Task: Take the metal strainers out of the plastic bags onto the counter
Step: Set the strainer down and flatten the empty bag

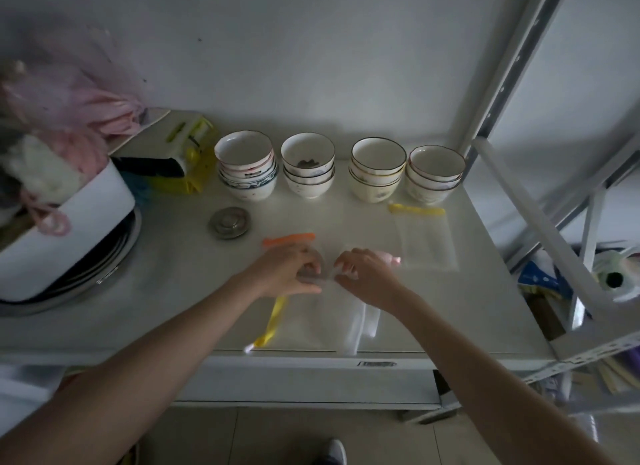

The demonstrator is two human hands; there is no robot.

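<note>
A round metal strainer lies bare on the white counter, left of centre. Several clear zip bags lie around it: one with an orange zip, one with a yellow zip at the right, one with a yellow zip near the front edge, and one with a pink zip. My left hand pinches something grey and metallic at the mouth of the pink-zip bag. My right hand grips that bag's opening. What the bags hold is hard to tell.
Several stacks of bowls line the back wall. A white tub of cloths sits on metal plates at the left, beside a yellow package. A metal shelf frame stands at the right.
</note>
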